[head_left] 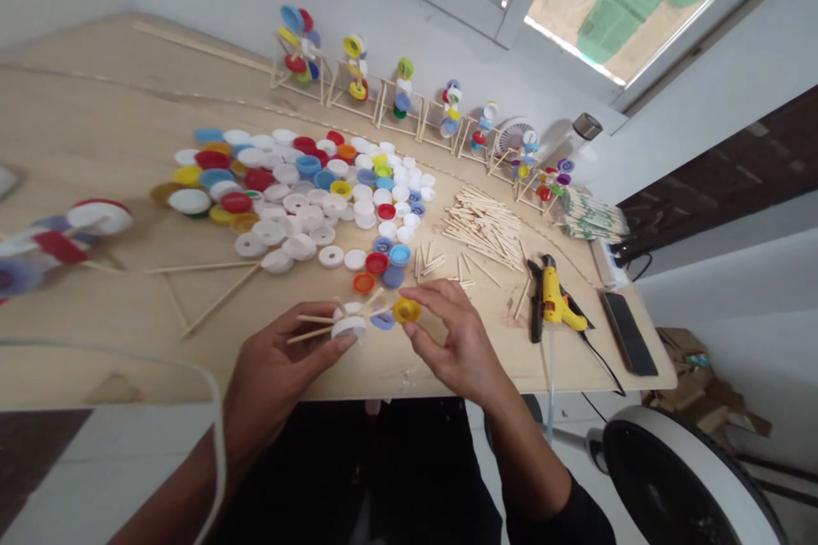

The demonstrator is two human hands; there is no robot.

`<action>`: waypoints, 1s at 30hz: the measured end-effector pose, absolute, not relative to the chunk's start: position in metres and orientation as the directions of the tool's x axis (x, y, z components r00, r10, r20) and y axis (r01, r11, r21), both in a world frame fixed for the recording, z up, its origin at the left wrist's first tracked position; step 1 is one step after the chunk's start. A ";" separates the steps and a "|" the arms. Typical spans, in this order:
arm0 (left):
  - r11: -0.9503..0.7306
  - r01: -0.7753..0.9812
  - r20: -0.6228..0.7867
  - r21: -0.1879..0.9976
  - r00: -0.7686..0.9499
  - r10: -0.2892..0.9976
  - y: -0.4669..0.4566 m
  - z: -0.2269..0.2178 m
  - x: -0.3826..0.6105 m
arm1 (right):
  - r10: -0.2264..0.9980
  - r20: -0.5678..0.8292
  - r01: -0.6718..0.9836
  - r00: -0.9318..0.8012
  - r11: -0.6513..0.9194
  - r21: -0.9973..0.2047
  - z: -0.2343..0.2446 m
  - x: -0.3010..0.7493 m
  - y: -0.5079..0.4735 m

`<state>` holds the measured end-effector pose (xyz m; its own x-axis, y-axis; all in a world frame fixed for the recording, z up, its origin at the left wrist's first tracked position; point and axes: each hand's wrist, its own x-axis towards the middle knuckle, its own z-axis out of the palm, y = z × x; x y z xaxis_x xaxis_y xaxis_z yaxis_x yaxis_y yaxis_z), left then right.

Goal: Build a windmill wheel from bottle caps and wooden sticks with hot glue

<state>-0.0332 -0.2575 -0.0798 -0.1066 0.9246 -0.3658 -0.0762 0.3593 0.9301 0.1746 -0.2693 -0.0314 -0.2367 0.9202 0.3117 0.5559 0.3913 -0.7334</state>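
My left hand [287, 362] is closed around a white bottle cap [348, 324] near the table's front edge. Several thin wooden sticks poke out from that cap in different directions. Between the thumb and fingers of my right hand [451, 336] is a yellow bottle cap [406, 311], at the end of one stick or just beside it; I cannot tell whether they touch. A blue cap [383, 320] shows between the two hands. Just beyond them lies an orange cap [364, 283] on the table.
A large spread of coloured caps [300, 196] covers the middle. Right of it lie a stick pile [486, 226], a yellow glue gun [557, 302] and a phone [628, 332]. Small cap wheels on stick frames [402, 98] line the back. A white cable [214, 409] crosses at left.
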 end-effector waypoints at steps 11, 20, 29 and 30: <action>0.299 0.033 -0.298 0.954 -0.045 0.954 -0.260 -0.081 -0.034 | 0.876 0.312 0.685 -0.367 0.482 -0.547 -0.031 0.169 -0.264; 0.273 0.095 -0.272 0.957 -0.021 0.962 -0.261 -0.077 -0.036 | 0.873 0.275 0.714 -0.404 0.489 -0.501 -0.032 0.169 -0.263; 0.234 0.134 -0.236 0.963 -0.004 0.972 -0.260 -0.083 -0.038 | 0.864 0.269 0.711 -0.426 0.503 -0.491 -0.033 0.170 -0.263; 0.232 0.137 -0.233 0.963 -0.003 0.972 -0.260 -0.084 -0.038 | 0.866 0.265 0.713 -0.424 0.500 -0.492 -0.033 0.170 -0.263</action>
<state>-0.0383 -0.2602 -0.0836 -0.0026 0.9724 -0.2335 0.1369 0.2316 0.9631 0.1699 -0.2634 -0.0326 -0.4243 0.8657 0.2654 0.7127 0.5001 -0.4918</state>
